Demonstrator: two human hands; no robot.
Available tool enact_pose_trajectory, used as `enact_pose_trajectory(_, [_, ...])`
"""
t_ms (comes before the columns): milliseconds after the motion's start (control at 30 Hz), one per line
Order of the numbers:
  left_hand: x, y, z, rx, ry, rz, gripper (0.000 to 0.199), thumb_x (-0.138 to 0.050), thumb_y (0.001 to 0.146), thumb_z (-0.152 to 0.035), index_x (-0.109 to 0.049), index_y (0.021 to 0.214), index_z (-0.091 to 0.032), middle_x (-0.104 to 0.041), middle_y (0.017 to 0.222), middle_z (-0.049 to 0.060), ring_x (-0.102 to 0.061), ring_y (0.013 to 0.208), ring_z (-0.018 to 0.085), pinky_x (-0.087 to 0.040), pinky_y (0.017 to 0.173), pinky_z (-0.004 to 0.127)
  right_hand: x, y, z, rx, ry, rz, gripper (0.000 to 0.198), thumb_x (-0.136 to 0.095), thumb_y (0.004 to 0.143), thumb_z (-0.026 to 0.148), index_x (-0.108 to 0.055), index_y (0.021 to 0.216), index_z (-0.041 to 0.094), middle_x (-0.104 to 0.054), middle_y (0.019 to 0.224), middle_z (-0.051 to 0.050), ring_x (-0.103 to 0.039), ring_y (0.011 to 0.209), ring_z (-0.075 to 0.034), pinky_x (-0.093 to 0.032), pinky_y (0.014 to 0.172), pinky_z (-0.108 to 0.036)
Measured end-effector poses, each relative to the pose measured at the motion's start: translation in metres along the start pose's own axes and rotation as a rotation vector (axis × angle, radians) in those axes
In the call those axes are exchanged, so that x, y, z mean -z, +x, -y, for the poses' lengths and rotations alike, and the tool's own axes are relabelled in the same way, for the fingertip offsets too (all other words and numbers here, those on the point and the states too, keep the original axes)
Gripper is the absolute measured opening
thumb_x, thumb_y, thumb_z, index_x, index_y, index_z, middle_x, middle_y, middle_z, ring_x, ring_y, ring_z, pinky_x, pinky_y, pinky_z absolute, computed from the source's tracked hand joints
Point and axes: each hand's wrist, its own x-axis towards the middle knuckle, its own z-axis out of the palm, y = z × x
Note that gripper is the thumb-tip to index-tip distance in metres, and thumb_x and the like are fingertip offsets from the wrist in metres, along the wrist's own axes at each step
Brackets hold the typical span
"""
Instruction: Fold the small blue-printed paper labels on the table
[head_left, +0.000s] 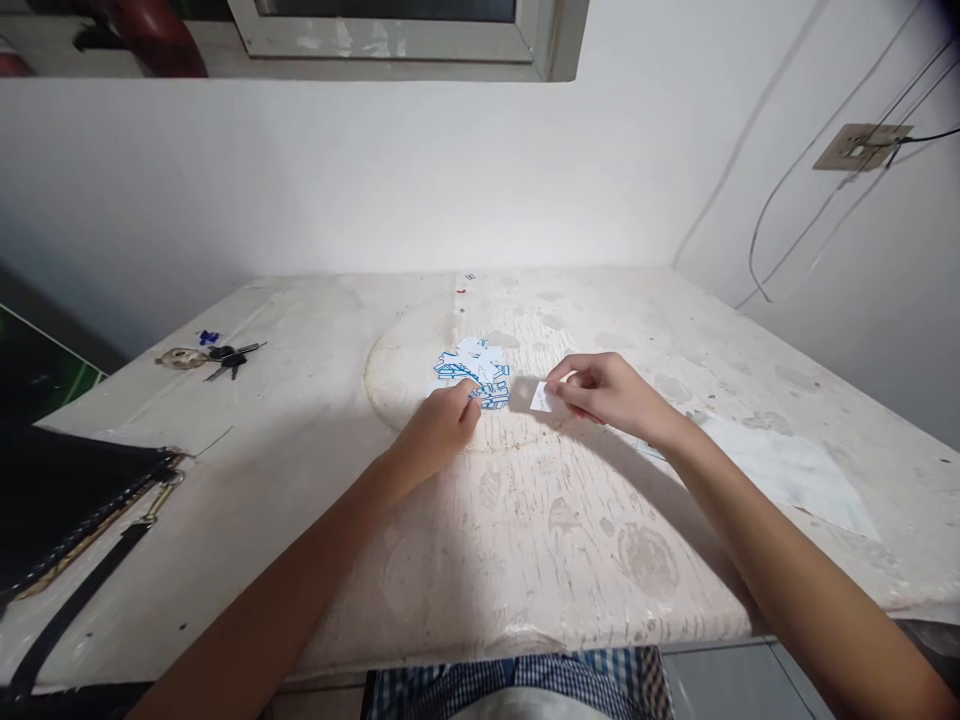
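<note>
A white paper cutout with blue drawn lines (491, 360) and a jagged outline is near the middle of the table. My left hand (448, 418) pinches its lower edge between thumb and fingers. To the right, my right hand (600, 392) is closed on a small white piece of paper (540, 398), held at its fingertips a little apart from the cutout. Faint marks show on that small piece, too small to read. The fingers of my left hand are partly hidden behind its thumb.
A bunch of keys (229, 358) lies at the left beside a small blue thing (208, 338). A black bag (75, 500) with a strap covers the left front corner. White paper (787, 475) lies under my right forearm. A socket with cables (862, 147) is on the right wall.
</note>
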Motion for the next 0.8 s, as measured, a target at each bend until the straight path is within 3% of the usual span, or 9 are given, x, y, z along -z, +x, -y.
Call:
enact_pose_trajectory(200, [-0.007,0.0,0.001,0.006,0.274,0.104,0.022,-0.031,0.085,-0.029,-0.051,0.085,-0.02,-0.053,0.063,0.0,-0.049,0.056,0.015,-0.023,0.051,0.026,-0.015,0.003,-0.001,-0.012,0.248,0.045,0.019,-0.053,0.077,0.032,-0.054,0.069,0.015,-0.064,0.066,-0.007,-0.061,0.058,-0.015,-0.047,0.058,-0.03])
enact_pose_trajectory(400, [-0.011,-0.002,-0.005,-0.017,0.339,0.087,0.022,-0.032,0.085,-0.03,-0.051,0.089,-0.021,-0.058,0.066,0.001,-0.053,0.06,0.016,-0.024,0.053,0.026,-0.021,0.008,-0.011,-0.002,0.159,0.027,0.013,-0.059,0.072,0.026,-0.051,0.076,0.017,-0.057,0.054,0.0,-0.057,0.053,-0.014,-0.043,0.051,-0.026])
enact_pose_trajectory(533, [-0.015,-0.005,-0.014,-0.049,0.26,0.079,0.021,-0.032,0.085,-0.029,-0.05,0.079,-0.019,-0.054,0.061,0.0,-0.049,0.054,0.014,-0.022,0.05,0.026,-0.017,0.005,-0.007,0.004,0.204,0.083,0.015,-0.057,0.074,0.026,-0.051,0.085,0.017,-0.055,0.054,0.001,-0.056,0.053,-0.014,-0.041,0.05,-0.026])
enact_pose_trajectory(667, [-0.018,-0.005,-0.021,-0.052,0.225,0.081,0.018,-0.036,0.083,-0.029,-0.047,0.074,-0.019,-0.048,0.054,-0.002,-0.045,0.049,0.012,-0.02,0.048,0.027,-0.017,0.001,-0.007,0.022,0.093,0.158,0.011,-0.056,0.074,0.025,-0.052,0.069,0.016,-0.054,0.056,-0.001,-0.05,0.052,-0.011,-0.037,0.049,-0.025])
enact_pose_trajectory(800, [-0.016,-0.005,-0.022,-0.031,0.215,0.117,0.014,-0.04,0.08,-0.031,-0.044,0.071,-0.02,-0.044,0.053,-0.003,-0.042,0.047,0.011,-0.02,0.048,0.026,-0.024,0.005,-0.019,0.134,-0.119,0.093,0.008,-0.058,0.071,0.023,-0.056,0.066,0.016,-0.054,0.071,-0.003,-0.045,0.058,-0.01,-0.035,0.051,-0.024])
